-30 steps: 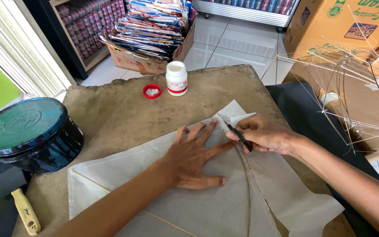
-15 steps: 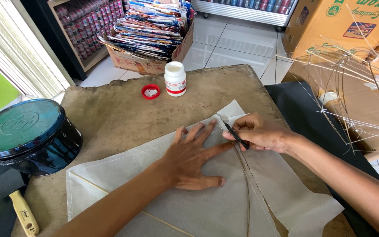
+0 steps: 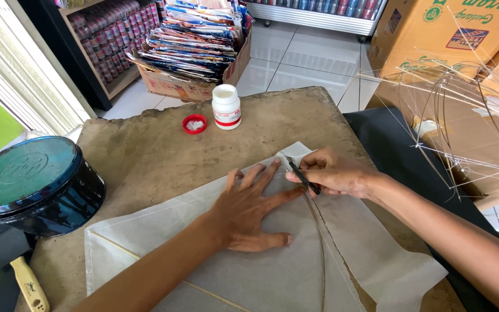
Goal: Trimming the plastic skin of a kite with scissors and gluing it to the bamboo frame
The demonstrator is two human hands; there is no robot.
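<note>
Left hand flat, fingers spread, pinning the kite paper so it can't shift; right hand pinches a small blade at the left fingertips, by the paper's top corner.

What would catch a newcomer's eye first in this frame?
At centre, the left hand lies flat on a pale paper sheet while the right hand holds a thin dark tool to its top edge. At far left sits a round dark tin; behind stand an open white bottle and its red cap.
</note>
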